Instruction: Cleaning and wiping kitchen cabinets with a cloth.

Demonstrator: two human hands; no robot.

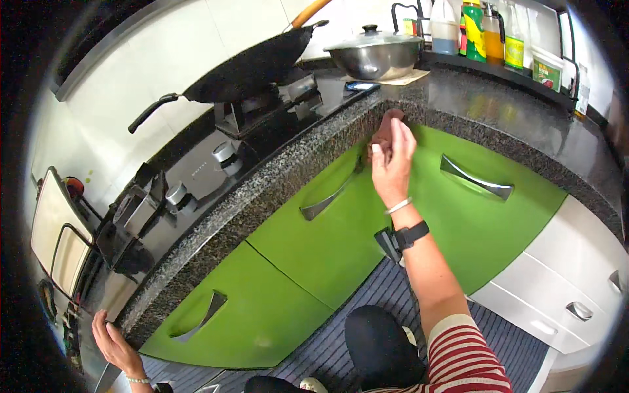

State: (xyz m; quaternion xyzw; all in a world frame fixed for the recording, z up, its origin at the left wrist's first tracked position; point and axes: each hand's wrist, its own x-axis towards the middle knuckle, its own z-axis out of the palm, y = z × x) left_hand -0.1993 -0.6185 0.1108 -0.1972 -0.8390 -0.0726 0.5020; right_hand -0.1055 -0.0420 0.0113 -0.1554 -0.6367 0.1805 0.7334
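Observation:
Out ahead, my right hand (395,164) presses a reddish-brown cloth (385,132) into the inner corner where two green cabinet doors meet, just under the granite countertop edge (290,169). Part of the cloth is hidden behind the fingers. To its left is the metal handle (329,199) of one green door (314,245); to its right is the handle (476,179) of the other green door (457,236). At the lower left, my left hand (115,344) rests at the end of the countertop, with nothing seen in it.
A black wok (250,64) sits on the gas stove (196,167), its handle jutting left. Behind the corner stand a lidded steel pot (376,56) and a phone (362,86). Bottles (474,34) line a rack at right. White drawers (555,275) flank the striped mat (506,334).

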